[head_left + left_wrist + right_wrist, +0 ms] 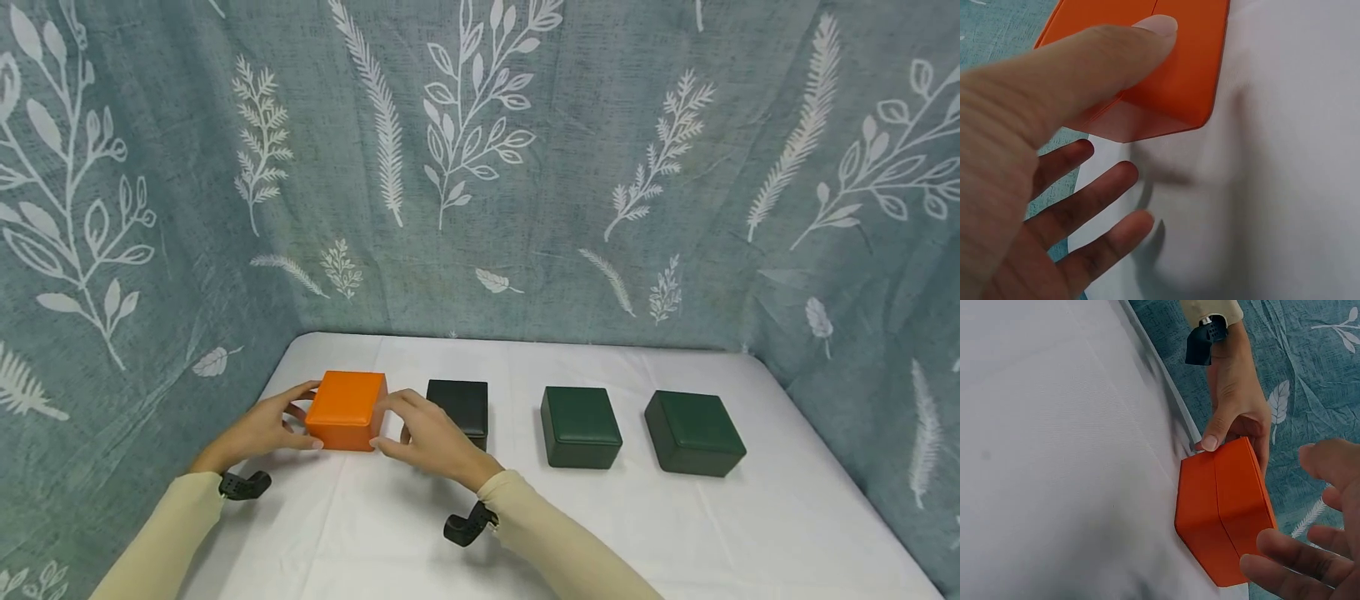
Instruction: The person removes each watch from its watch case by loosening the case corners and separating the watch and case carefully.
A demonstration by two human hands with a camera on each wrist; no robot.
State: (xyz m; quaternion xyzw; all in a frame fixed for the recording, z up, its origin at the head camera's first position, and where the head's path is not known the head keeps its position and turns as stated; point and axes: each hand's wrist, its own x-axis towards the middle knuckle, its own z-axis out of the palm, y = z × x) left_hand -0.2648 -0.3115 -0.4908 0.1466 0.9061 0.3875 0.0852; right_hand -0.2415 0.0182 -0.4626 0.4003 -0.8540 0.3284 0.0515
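An orange box point(347, 400) with rounded edges sits at the left of the white table. My left hand point(272, 429) holds it at its left side, thumb at the near corner and index finger toward the far corner. In the left wrist view, the left thumb point(1129, 56) lies across an orange face, while several fingers spread below it. On the box's other side is my right hand point(431, 437), its fingers loosely spread at the right edge. The right wrist view shows the right fingers point(1297, 562) overlapping the box's corner, with the thumb apart from it.
Just right of the orange box stands a black box point(459, 404), partly covered by my right hand. Two dark green boxes point(581, 425) point(693, 432) stand farther right in the same row. A leaf-patterned curtain point(525, 275) borders the white table point(390, 533) at the back and sides.
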